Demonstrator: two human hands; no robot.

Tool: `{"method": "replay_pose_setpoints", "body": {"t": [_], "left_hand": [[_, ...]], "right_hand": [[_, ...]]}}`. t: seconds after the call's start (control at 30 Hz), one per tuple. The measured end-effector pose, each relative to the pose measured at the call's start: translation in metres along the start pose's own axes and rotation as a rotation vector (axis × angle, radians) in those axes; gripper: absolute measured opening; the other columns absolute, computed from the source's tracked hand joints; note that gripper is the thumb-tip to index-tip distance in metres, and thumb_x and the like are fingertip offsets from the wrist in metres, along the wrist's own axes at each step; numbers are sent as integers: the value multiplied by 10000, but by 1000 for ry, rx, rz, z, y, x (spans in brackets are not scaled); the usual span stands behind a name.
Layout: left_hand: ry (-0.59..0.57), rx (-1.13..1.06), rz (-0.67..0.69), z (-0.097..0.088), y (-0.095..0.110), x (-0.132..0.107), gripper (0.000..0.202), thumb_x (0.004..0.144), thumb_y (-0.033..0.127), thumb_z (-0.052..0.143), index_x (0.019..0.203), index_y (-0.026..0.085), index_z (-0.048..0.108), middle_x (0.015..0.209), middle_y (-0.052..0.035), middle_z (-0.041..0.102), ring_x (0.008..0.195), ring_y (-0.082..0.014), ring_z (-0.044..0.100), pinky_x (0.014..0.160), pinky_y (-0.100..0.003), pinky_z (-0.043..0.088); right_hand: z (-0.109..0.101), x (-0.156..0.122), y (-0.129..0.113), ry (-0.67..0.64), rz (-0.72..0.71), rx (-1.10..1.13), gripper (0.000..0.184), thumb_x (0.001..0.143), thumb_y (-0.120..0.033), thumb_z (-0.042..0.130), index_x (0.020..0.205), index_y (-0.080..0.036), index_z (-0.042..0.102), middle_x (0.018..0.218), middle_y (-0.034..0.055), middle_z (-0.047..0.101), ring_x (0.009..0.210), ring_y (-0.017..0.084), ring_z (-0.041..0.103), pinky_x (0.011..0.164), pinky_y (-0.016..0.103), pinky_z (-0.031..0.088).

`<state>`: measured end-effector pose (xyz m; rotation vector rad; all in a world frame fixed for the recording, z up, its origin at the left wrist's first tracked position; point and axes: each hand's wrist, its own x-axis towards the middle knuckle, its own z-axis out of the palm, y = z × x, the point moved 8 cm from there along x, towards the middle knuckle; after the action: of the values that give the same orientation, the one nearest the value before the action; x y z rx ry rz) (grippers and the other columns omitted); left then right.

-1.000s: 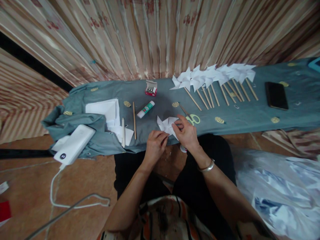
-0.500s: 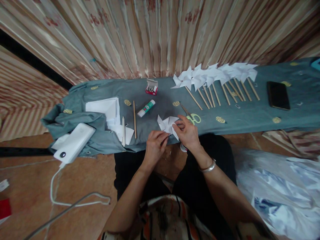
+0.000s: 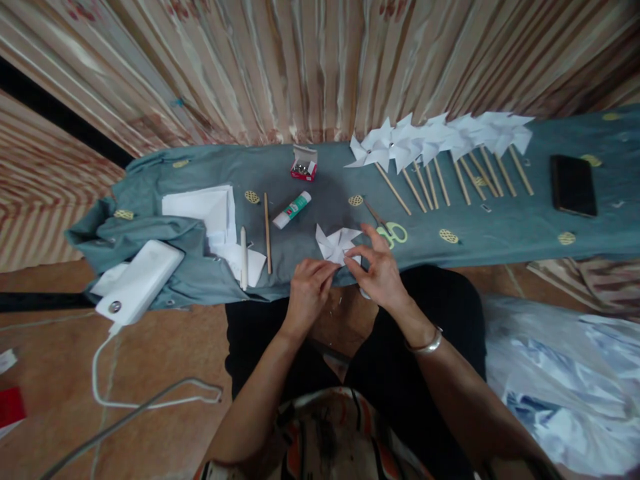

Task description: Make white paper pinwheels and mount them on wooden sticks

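A white paper pinwheel [image 3: 334,243] is between my two hands at the front edge of the cloth-covered table. Its lower edge is pinched by the closed fingers of my left hand [image 3: 311,287]. On its right side, the thumb and index finger of my right hand [image 3: 383,273] grip a blade while the other fingers are raised. Just beyond the right hand lie scissors [image 3: 393,233] with light green handles. Left of the pinwheel are a glue stick [image 3: 292,210] and a thin wooden stick [image 3: 267,233]. A small red box [image 3: 303,164] stands open behind, with shiny metal pins inside.
Several finished pinwheels [image 3: 425,140] on wooden sticks lie in a row at the back right, near a black phone [image 3: 573,185]. On the left are white paper sheets [image 3: 200,210], a white pen [image 3: 244,257] and a white power bank [image 3: 145,280] with a cable.
The pinwheel shows more of its folded blades and sits flatter. My right hand's fingers have lifted and spread, with the fingertips shifting on the paper. The camera view has moved slightly.
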<state>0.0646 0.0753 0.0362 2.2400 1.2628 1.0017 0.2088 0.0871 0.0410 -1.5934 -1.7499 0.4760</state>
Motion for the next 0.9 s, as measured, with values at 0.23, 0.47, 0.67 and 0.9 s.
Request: {"method": "replay_pose_setpoints", "body": {"t": [0.23,0.47,0.67,0.9], "left_hand": [[-9,-35,0,1,-1,-2,204,904,193,545,1034,220,700,965,-65,711,916,-205,607,816,-391,487],[-23,-39,21,2,0,-5,182,902,191,554,1002,207,704,979,-67,719,932,-208,585,814,-394,482],[19,-62,31,-4,7,-4,156,893,180,569,978,204,697,1000,-61,708,960,-202,588,840,-385,492],[150,-243,-237,-29,-8,-16,264,875,266,610,1136,230,632,1114,-64,664,1070,-202,588,952,-387,475]], "right_hand": [[1,-3,-1,-10,-13,-10,133,840,-306,600,850,-198,677,1497,102,386,1345,312,413,1116,522,305],[2,-4,2,-23,29,37,93,829,-264,605,803,-215,679,1461,86,433,1334,294,434,1111,498,323],[2,-2,2,-19,52,97,84,810,-253,606,759,-215,660,1454,82,442,1316,293,453,1092,483,346],[0,1,15,-5,164,421,109,784,-303,644,733,-206,649,1388,91,511,1269,278,514,1074,454,370]]}}
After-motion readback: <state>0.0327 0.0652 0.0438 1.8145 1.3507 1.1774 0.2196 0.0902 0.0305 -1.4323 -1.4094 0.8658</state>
